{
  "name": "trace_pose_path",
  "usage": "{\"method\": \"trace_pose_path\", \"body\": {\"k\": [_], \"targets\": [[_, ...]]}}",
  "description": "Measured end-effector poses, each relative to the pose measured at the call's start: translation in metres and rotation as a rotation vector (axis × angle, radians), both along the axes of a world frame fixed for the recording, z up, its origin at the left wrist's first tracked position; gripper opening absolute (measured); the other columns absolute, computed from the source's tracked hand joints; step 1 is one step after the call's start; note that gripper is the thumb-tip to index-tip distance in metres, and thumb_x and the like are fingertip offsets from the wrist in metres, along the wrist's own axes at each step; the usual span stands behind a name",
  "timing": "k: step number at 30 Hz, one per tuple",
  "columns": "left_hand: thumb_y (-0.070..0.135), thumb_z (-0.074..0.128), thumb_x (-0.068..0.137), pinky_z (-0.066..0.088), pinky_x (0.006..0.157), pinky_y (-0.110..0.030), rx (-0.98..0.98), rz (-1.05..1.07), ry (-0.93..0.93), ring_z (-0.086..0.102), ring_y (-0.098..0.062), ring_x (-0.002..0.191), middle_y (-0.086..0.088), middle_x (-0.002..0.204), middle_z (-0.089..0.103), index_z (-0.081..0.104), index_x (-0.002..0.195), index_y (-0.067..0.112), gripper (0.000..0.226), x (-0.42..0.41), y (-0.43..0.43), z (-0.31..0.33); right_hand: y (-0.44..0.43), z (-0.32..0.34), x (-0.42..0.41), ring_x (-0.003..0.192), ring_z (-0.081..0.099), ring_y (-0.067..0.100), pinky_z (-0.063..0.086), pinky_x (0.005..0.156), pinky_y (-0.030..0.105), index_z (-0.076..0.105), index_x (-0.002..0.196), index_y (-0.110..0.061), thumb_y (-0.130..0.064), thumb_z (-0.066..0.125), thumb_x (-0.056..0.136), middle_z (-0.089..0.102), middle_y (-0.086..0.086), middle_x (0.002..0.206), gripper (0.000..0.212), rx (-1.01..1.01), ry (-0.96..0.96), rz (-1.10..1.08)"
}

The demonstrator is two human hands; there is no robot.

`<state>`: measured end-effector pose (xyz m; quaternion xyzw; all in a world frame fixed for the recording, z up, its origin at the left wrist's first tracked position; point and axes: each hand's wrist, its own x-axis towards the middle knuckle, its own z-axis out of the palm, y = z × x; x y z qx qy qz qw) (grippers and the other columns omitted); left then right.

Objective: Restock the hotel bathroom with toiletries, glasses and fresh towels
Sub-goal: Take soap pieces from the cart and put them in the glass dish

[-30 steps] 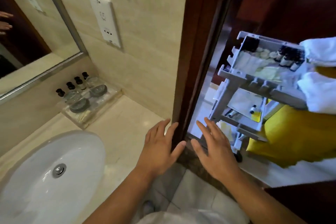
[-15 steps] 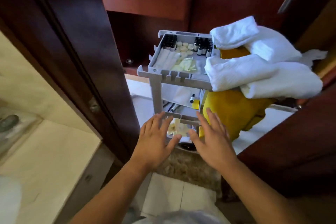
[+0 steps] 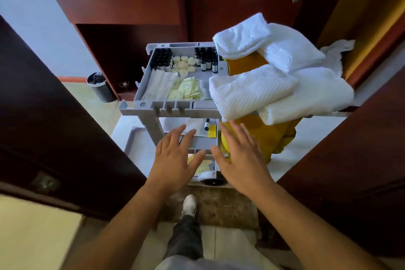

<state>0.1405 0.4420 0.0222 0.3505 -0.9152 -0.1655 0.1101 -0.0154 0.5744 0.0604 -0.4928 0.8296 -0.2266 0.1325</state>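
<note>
The fingers (image 3: 177,136) of the left hand (image 3: 175,158) and the right hand (image 3: 241,158) are stretching out straight and spread, gripping nothing. Both palms are facing down side by side in front of the lower shelves of the cart (image 3: 166,110). A dark wooden door (image 3: 54,116) is filling the left side. The grey cart is standing just beyond the doorway. White folded towels (image 3: 252,92) are lying piled over a yellow bag (image 3: 269,138) at the cart's right end, one of them overlapping the right edge of the top tray (image 3: 140,85). A black bin (image 3: 100,89) is sitting on the floor left of the cart. In the tray, dark bottles (image 3: 207,60) are standing along the far wall beside round white pieces (image 3: 182,64), possibly soaps, with flat packets (image 3: 162,85) lying nearer.
</note>
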Motion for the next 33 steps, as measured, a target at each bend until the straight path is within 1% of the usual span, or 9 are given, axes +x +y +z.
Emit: {"method": "trace_pose_path", "body": {"k": [5, 9, 13, 20, 23, 27, 30, 31, 33], "targets": [[0.078, 0.020, 0.096, 0.015, 0.127, -0.048, 0.023, 0.012, 0.011, 0.015, -0.021, 0.157, 0.004, 0.170, 0.021, 0.031, 0.159, 0.035, 0.077, -0.038, -0.061, -0.002, -0.068, 0.011, -0.026, 0.160, -0.005, 0.015, -0.001, 0.126, 0.042, 0.012, 0.164, -0.041, -0.064, 0.035, 0.103, 0.001, -0.010, 0.174, 0.069, -0.046, 0.048, 0.030], [0.078, 0.020, 0.096, 0.011, 0.127, -0.048, 0.065, -0.001, -0.016, 0.012, -0.021, 0.157, 0.007, 0.169, 0.017, 0.028, 0.158, 0.035, 0.076, -0.071, -0.122, 0.000, -0.128, 0.014, -0.055, 0.160, -0.007, 0.013, -0.004, 0.127, 0.042, 0.013, 0.164, -0.039, -0.060, 0.037, 0.105, 0.001, -0.010, 0.174, 0.068, -0.007, 0.034, 0.036], [0.075, 0.028, 0.097, 0.014, 0.126, -0.048, 0.125, 0.010, -0.035, 0.014, -0.019, 0.156, 0.007, 0.168, 0.017, 0.025, 0.159, 0.035, 0.073, -0.099, -0.189, -0.001, -0.193, 0.013, -0.086, 0.160, 0.007, 0.017, 0.012, 0.130, 0.047, 0.021, 0.163, -0.035, -0.059, 0.039, 0.103, 0.015, -0.005, 0.173, 0.067, 0.007, 0.061, 0.039], [0.068, 0.035, 0.098, 0.025, 0.125, -0.048, 0.164, -0.010, -0.077, 0.019, -0.022, 0.154, 0.002, 0.167, 0.024, 0.027, 0.159, 0.030, 0.073, -0.152, -0.303, -0.016, -0.310, -0.003, -0.138, 0.146, 0.040, 0.027, 0.033, 0.122, 0.049, 0.049, 0.153, -0.021, -0.050, 0.048, 0.098, 0.047, 0.006, 0.156, 0.062, 0.077, 0.121, -0.004], [0.060, 0.041, 0.099, 0.027, 0.123, -0.047, 0.173, -0.011, -0.113, 0.024, -0.024, 0.152, 0.001, 0.165, 0.028, 0.027, 0.160, 0.028, 0.070, -0.174, -0.342, -0.026, -0.352, -0.014, -0.160, 0.141, 0.043, 0.026, 0.035, 0.117, 0.044, 0.048, 0.153, -0.021, -0.041, 0.055, 0.102, 0.050, 0.004, 0.150, 0.056, 0.168, 0.121, 0.024], [0.042, 0.053, 0.101, 0.029, 0.123, -0.046, 0.207, -0.005, -0.150, 0.025, -0.027, 0.151, -0.002, 0.166, 0.027, 0.027, 0.161, 0.023, 0.068, -0.206, -0.386, -0.034, -0.401, -0.036, -0.184, 0.135, 0.046, 0.027, 0.041, 0.110, 0.045, 0.045, 0.155, -0.022, -0.033, 0.056, 0.102, 0.051, 0.003, 0.145, 0.055, 0.273, 0.085, 0.051], [0.030, 0.054, 0.101, 0.034, 0.122, -0.046, 0.264, -0.021, -0.146, 0.030, -0.029, 0.149, -0.006, 0.164, 0.029, 0.026, 0.161, 0.016, 0.068, -0.225, -0.412, -0.038, -0.427, -0.053, -0.195, 0.128, 0.051, 0.029, 0.046, 0.099, 0.043, 0.048, 0.149, -0.021, -0.025, 0.060, 0.099, 0.052, 0.005, 0.136, 0.052, 0.353, 0.076, 0.073], [0.027, 0.053, 0.101, 0.035, 0.122, -0.044, 0.287, -0.027, -0.135, 0.032, -0.029, 0.149, -0.007, 0.164, 0.028, 0.026, 0.161, 0.014, 0.067, -0.230, -0.419, -0.037, -0.433, -0.057, -0.196, 0.125, 0.053, 0.029, 0.047, 0.095, 0.042, 0.049, 0.147, -0.022, -0.020, 0.060, 0.098, 0.053, 0.005, 0.133, 0.050, 0.365, 0.071, 0.078], [0.019, 0.054, 0.101, 0.037, 0.118, -0.035, 0.292, -0.047, -0.127, 0.039, -0.028, 0.146, -0.008, 0.164, 0.028, 0.026, 0.161, 0.012, 0.066, -0.240, -0.431, -0.036, -0.443, -0.065, -0.197, 0.123, 0.056, 0.028, 0.049, 0.096, 0.042, 0.051, 0.147, -0.025, -0.016, 0.060, 0.098, 0.056, 0.006, 0.131, 0.050, 0.351, 0.041, 0.088]]}}
